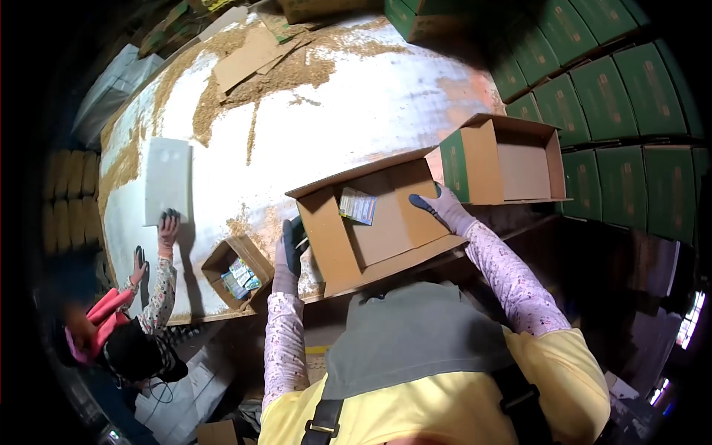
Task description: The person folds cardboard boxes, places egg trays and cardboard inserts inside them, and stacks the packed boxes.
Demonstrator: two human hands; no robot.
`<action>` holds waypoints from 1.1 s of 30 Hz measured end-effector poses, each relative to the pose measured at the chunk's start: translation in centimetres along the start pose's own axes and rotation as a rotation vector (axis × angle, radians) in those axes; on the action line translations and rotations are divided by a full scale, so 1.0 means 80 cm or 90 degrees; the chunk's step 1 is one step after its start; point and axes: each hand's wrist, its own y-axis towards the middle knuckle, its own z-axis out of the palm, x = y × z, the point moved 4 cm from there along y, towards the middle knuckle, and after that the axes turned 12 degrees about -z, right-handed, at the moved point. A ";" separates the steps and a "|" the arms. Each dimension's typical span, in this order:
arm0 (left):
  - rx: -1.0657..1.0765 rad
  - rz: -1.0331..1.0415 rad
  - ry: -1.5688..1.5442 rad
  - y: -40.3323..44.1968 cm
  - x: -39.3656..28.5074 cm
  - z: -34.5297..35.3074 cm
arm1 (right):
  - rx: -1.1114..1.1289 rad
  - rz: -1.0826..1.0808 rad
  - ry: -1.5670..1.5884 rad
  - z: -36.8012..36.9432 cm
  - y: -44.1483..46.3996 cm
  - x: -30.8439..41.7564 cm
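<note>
In front of me an open cardboard box [397,208] lies tilted at the table's near edge. A printed leaflet [358,205], blue, white and yellow, lies inside it. My right hand [443,209], in a grey glove with dark fingertips, grips the box's right wall, thumb over the inner side. My left hand [288,252], gloved too, is beside the box's left wall with its fingers curled. A small pale edge shows between those fingers, too little to name. Left of it stands a small open carton [239,273] holding several printed packets [242,278].
Another open green-and-brown box [512,162] adjoins on the right. Stacked green boxes [604,100] line the right side. A co-worker's gloved hand [169,228] touches a white slab-like block [167,182] at left. Cardboard pieces [252,59] and brown crumbs lie on the white table [297,141].
</note>
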 end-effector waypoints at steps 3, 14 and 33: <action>-0.071 0.063 0.093 0.055 0.042 -0.012 | -0.010 0.067 0.098 -0.016 0.001 -0.042; 0.250 -0.129 -0.248 0.028 0.089 -0.010 | 0.079 -0.027 -0.127 -0.029 0.005 0.057; 0.227 -0.007 0.166 0.152 0.025 0.489 | -0.225 0.061 0.335 -0.499 -0.161 -0.058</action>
